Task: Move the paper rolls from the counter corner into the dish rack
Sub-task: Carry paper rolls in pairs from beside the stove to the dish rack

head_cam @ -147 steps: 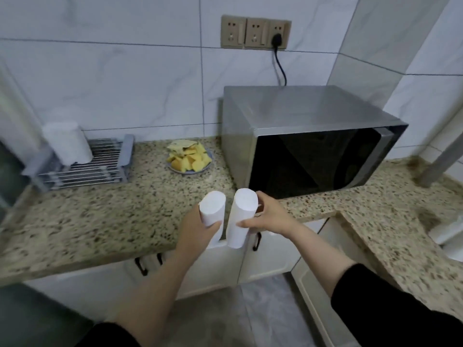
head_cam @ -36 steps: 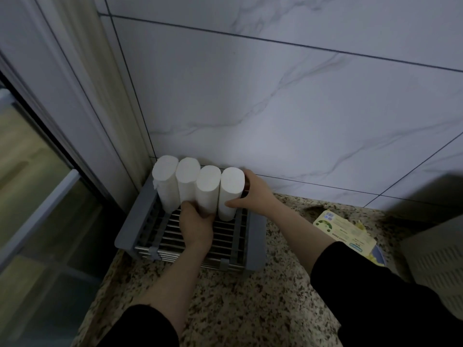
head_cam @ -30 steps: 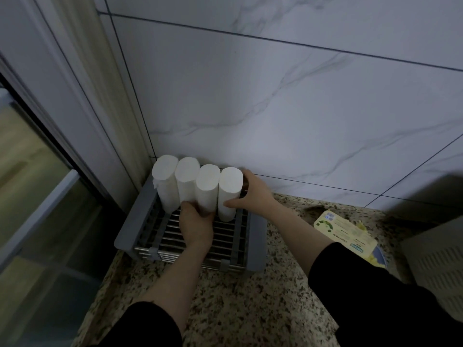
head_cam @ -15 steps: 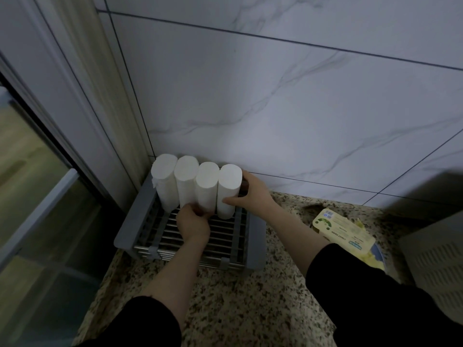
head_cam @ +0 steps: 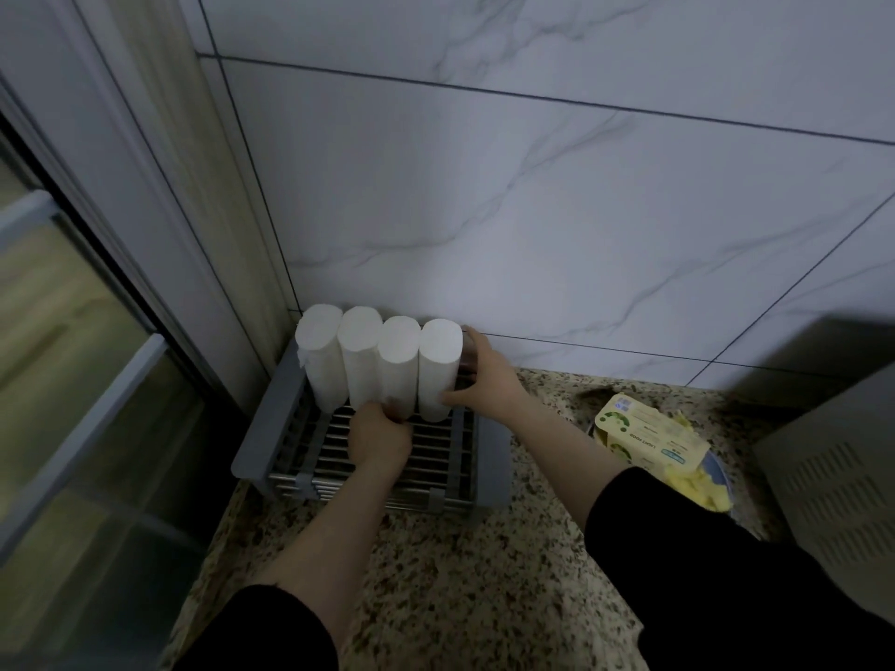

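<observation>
Several white paper rolls stand upright in a tight row at the back of the grey dish rack [head_cam: 264,428], against the tiled wall. My left hand [head_cam: 380,438] lies over the rack's metal bars, fingers curled on the base of the third roll [head_cam: 398,360]. My right hand [head_cam: 484,380] wraps around the rightmost roll [head_cam: 438,370], thumb in front and fingers behind it. The two left rolls [head_cam: 322,360] are untouched by either hand.
The rack sits in the left corner of a speckled stone counter [head_cam: 436,573]. A plate with yellow food and a yellow-green box [head_cam: 649,438] lies to the right. A grey appliance's vented side [head_cam: 833,477] stands beyond it. A glass door [head_cam: 72,380] is on the left.
About five seconds ago I held two rolls by the microwave; they now stand in the rack. In the last second my left hand slid slightly down the roll's base. My right hand stayed.
</observation>
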Demonstrator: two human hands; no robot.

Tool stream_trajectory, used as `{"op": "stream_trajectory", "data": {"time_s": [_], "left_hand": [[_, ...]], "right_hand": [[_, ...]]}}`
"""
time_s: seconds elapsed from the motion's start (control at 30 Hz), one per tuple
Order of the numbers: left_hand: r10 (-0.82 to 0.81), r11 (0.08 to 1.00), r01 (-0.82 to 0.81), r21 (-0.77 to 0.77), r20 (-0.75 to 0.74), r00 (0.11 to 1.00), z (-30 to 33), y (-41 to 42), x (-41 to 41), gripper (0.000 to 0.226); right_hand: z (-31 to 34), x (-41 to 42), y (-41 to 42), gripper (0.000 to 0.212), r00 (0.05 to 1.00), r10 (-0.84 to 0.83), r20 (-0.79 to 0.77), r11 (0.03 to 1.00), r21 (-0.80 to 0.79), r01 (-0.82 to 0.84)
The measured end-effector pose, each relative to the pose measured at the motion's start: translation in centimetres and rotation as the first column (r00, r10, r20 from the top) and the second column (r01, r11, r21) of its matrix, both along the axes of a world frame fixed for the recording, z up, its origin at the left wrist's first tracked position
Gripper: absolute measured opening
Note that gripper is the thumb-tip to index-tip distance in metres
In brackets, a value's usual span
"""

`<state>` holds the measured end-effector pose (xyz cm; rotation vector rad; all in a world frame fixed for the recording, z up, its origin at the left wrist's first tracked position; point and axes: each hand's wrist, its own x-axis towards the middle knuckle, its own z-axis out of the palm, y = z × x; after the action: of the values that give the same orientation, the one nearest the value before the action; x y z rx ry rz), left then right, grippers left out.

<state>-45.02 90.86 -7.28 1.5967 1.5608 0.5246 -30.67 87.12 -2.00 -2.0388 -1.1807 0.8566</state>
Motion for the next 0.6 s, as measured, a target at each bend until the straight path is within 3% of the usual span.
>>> {"op": "stream_trajectory", "data": {"time_s": [0.07, 0.37, 0.53, 0.6], "left_hand": [[-0.063, 0.998, 0.063, 0.005, -0.052, 0.997, 0.8, -0.6, 0.2, 0.027], [-0.195, 0.977, 0.204, 0.062, -0.130, 0.972, 3.0, -2.8, 1.9, 0.010], [-0.276, 0.952, 0.284, 0.114, -0.087, 0.957, 4.8, -6.6, 3.8, 0.010], [-0.324, 0.932, 0.332, 0.147, -0.079, 0.943, 5.5, -8.3, 4.7, 0.022]], "right_hand": [[0.4, -0.1, -0.7, 0.107, 0.998, -0.018, 0.053, 1.000, -0.005, 0.018], [2.8, -0.3, -6.0, 0.089, 0.989, -0.115, 0.092, 0.993, -0.003, 0.116], [4.3, -0.3, -11.2, 0.061, 0.979, -0.188, 0.082, 0.981, 0.066, 0.183], [4.9, -0.2, -13.3, 0.054, 0.972, -0.215, 0.095, 0.975, 0.085, 0.207]]}}
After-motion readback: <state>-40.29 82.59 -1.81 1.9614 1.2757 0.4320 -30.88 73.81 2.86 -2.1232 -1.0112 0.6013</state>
